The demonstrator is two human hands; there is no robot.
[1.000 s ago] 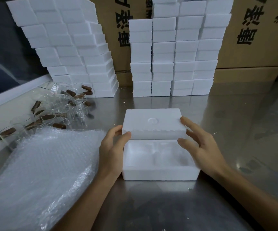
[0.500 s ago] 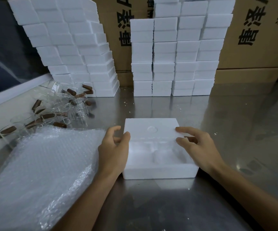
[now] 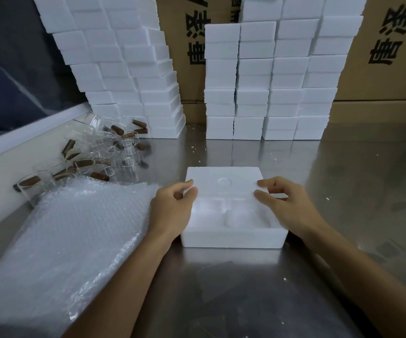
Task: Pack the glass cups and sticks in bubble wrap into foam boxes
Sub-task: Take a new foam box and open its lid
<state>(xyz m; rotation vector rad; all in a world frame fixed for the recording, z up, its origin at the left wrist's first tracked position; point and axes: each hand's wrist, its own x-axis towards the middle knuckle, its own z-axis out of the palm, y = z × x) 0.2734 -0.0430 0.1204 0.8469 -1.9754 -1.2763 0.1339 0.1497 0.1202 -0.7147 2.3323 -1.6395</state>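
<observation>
Foam box (image 3: 233,236), lid (image 3: 224,182) half over it, centre of the counter (image 3: 221,289).
Your left hand (image 3: 172,211) and right hand (image 3: 287,206) each pinch a lid edge, grip clamped; bubble wrap (image 3: 63,245) lies left, glass cups (image 3: 114,147) and sticks (image 3: 118,130) behind it.

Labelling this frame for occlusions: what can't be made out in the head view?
- Foam box interior: far part covered by the lid; near cavities washed out white, contents unclear.
- Left hand and right hand: fingertips at the lid's edges, grip unclear.
- Glass cups: clear and overlapping, uncountable.
- Bubble wrap: cut off by the left edge.
- Cardboard cartons: print cut off by the top edge.
</observation>
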